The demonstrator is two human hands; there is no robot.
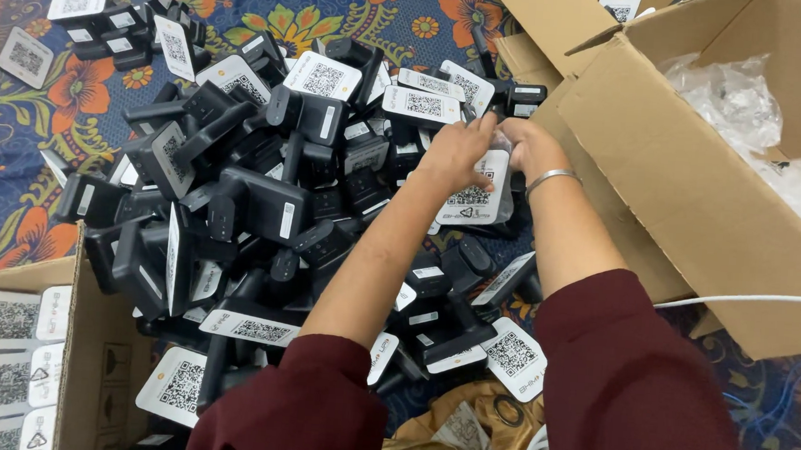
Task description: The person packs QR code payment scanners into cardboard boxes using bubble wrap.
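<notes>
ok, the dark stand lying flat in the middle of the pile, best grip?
Probably pinch the dark stand across its long flat body from above. It lies on top, broad face up and clear of both hands, while neighbours crowd its ends and sides.

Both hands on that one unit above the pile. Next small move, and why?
Probably lift the white-faced device clear of the black pile toward the open cardboard box. Left hand and right hand both pinch its top edge, and clear wrap seems to cover it; the box beside it holds similar wrap.
</notes>
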